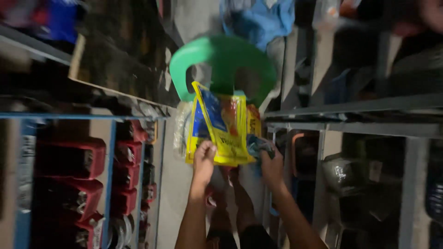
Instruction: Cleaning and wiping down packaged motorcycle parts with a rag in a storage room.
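Two bare forearms rise from the bottom edge of a blurred, dim storeroom aisle, both hands meeting at one yellow plastic bag (220, 129) printed with blue and red panels, held up at the centre of the view. At far left, a blue-framed shelf rack (110, 157) carries red bins (74, 159); at least six can be counted in two columns, though blur hides any others. Next comes the left hand (203, 159), its fingers curled tight around the bag's lower left corner, thumb side pressed to the yellow film. Beside that corner hangs one clear plastic packet (181, 131), touching the bag's left edge. Directly above the bag sits one green plastic stool (224, 62), seen from overhead, its round seat overlapping the bag's top. The right hand (271, 166) grips the lower right corner, fingers closed on the bag together with a crumpled dark blue scrap (258, 145); how many fingers wrap it cannot be told. One blue cloth bundle (258, 18) lies beyond the stool. At right, a grey metal shelf unit (360, 110) holds dark, indistinct goods.
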